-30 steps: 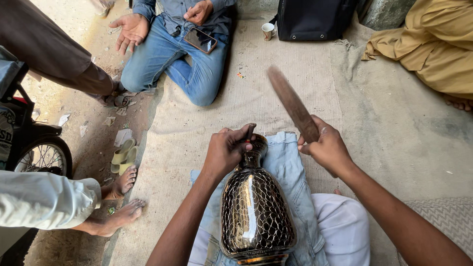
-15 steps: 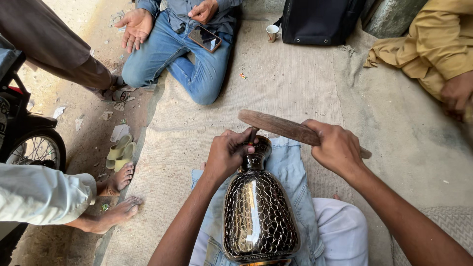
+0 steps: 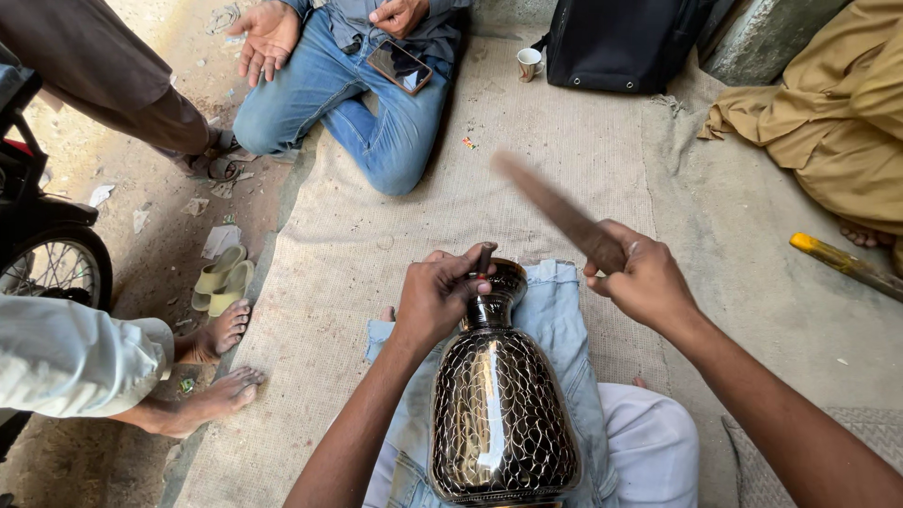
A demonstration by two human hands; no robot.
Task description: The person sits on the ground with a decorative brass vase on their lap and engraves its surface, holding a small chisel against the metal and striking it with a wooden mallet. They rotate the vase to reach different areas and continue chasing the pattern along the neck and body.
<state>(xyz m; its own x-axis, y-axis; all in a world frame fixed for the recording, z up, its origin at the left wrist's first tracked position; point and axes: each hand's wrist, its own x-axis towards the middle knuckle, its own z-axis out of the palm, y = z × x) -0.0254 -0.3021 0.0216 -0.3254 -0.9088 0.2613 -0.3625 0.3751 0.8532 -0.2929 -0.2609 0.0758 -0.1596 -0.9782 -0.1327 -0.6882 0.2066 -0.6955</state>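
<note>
The left hand (image 3: 435, 299) holds a small dark chisel (image 3: 483, 261) in a closed grip, the tool pinched upright between thumb and fingers with its lower end against the neck of a metal vase (image 3: 499, 404). The vase lies directly under and behind that grip, resting on a piece of pale blue denim (image 3: 564, 329) spread over the person's lap, its mouth pointing away from the person. Its dark, shiny body is covered with a fine net-like pattern of engraved lines.

The right hand (image 3: 647, 280) is closed in a fist around the handle end of a long, flat wooden stick (image 3: 555, 209). The stick slants up and away to the left of this grip, and its far end is blurred. It is raised above the vase and clear of the chisel.

Beyond both grips a woven mat (image 3: 527, 132) covers the ground. At its far edge sits a person in blue jeans (image 3: 367, 103) with a phone (image 3: 400, 66) lying on the thigh, and a small paper cup (image 3: 529, 63) stands beside a black bag (image 3: 621, 42). Far to the left of the left-hand grip are a seated person's bare feet (image 3: 212, 367), a pair of pale sandals (image 3: 221, 276) and a motorbike wheel (image 3: 52, 273). To the right of the right-hand grip, a yellow-handled tool (image 3: 842, 265) lies on the ground near a person in mustard-coloured clothing (image 3: 837, 113).
</note>
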